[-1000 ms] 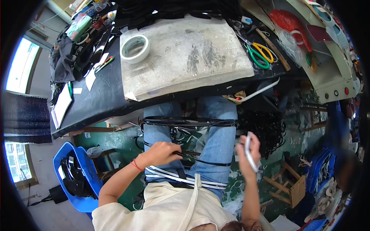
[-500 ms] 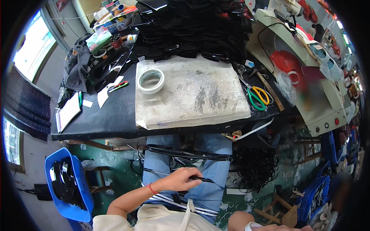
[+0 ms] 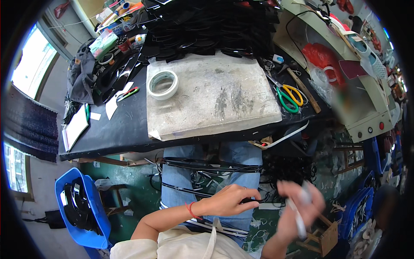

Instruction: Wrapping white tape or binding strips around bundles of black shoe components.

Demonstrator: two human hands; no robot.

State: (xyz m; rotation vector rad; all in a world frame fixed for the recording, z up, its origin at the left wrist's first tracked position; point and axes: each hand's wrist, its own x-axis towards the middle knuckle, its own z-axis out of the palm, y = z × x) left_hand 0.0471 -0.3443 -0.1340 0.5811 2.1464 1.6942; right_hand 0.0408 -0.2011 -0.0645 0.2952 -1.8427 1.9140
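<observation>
Above my right thigh, my left hand [image 3: 233, 200] is closed, its fingertips pinched on a thin black strip. Across my jeans lie several more black strips [image 3: 207, 165], stretched from one leg to the other. To the right of my lap, my right hand [image 3: 302, 207] is raised and smeared by motion. A blurred white object [image 3: 298, 219] runs along its palm, and its kind cannot be made out. A heap of curled black strips [image 3: 290, 168] hangs or lies to the right of my legs, partly behind my right hand.
On the black table, a pale board [image 3: 207, 99] bears a roll of white tape [image 3: 162, 85]. Scissors [image 3: 290, 97] and a hammer [image 3: 304, 90] lie to its right. Black pieces [image 3: 211, 30] are stacked behind. A blue bin [image 3: 82, 207] stands left, a wooden stool [image 3: 325, 235] lower right.
My left hand has moved right and slightly up from mid-lap with the black strip. My right hand has risen from the lower edge toward it. The view has shifted slightly.
</observation>
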